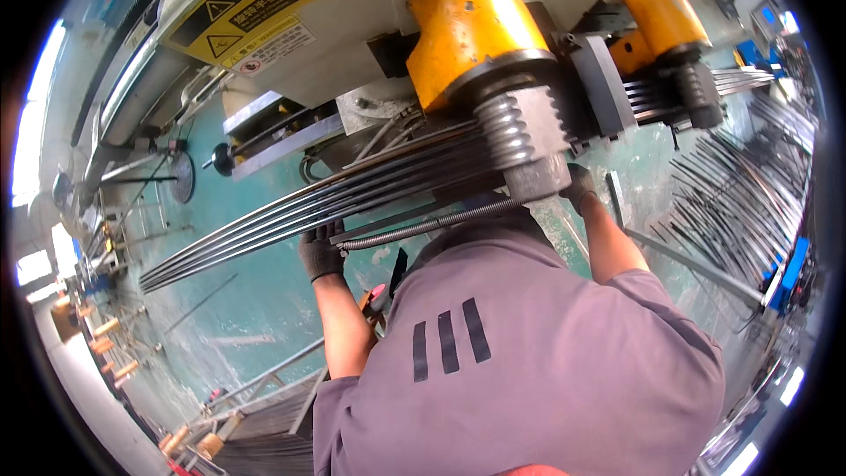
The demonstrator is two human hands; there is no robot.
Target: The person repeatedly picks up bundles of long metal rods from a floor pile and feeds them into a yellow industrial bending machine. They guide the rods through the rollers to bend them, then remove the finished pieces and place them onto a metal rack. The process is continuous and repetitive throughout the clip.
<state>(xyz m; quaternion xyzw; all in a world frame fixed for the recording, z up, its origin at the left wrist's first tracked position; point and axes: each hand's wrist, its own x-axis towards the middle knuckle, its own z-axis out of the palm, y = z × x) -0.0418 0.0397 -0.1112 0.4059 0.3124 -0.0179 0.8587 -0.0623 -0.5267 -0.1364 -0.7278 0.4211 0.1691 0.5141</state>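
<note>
Floor: green-painted floor [256,317], worn and scuffed, spreading beneath the machine and around the person.
Machine: pale grey machine [379,0], its housing carrying a yellow-and-black warning label [264,0] near its left corner.
Person: a purple-grey shirt [546,370] with three dark stripes, leaning close to the machine's near edge.
Bars: a bundle of long steel bars [352,191] runs along the machine's near edge, beneath the orange heads, and fans out well beyond its left corner.
Stock: many loose rods [731,203] lie off the machine's right end.
Heads: a larger orange head [476,22] at the middle of the near edge and a smaller orange head [665,13] toward the right corner.
Toothed block: a grey toothed block [524,128] below the larger head, over the bars.
Hose: a ribbed metal hose [432,225] slants from the left hand toward the toothed block's foot.
Left hand: dark-gloved left hand [322,251], fingers up at the bundle's lower side, beside the hose end; whether it grasps either, I cannot tell.
Right hand: dark-gloved right hand [579,187], just beside the toothed block, partly hidden; its grip cannot be told.
</note>
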